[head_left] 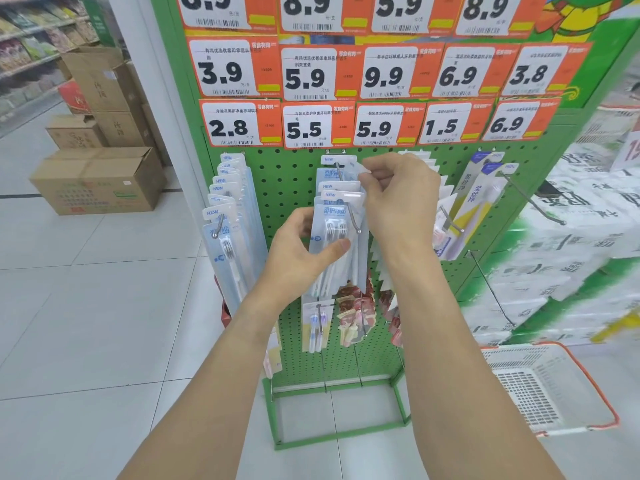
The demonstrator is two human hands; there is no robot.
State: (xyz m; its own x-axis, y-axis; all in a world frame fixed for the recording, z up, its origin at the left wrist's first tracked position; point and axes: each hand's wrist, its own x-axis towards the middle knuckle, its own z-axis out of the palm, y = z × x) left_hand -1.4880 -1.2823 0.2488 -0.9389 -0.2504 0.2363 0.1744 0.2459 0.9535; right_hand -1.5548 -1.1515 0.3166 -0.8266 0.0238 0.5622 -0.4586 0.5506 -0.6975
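Observation:
A green pegboard rack (287,174) carries hooks hung with toothbrush packs. On the middle hook (353,216) hangs a stack of pale blue toothbrush packs (337,206). My left hand (301,254) grips the front pack of that stack from below, thumb across its face. My right hand (398,199) pinches the top edge of a pack near the hook's upper end. The lower ends of the packs are hidden behind my left hand.
More toothbrush packs (227,216) hang at the left, and others (474,199) at the right. Orange price tags (308,126) line the top. Cardboard boxes (100,181) sit on the floor at left. A white basket (547,386) with red rim stands at lower right.

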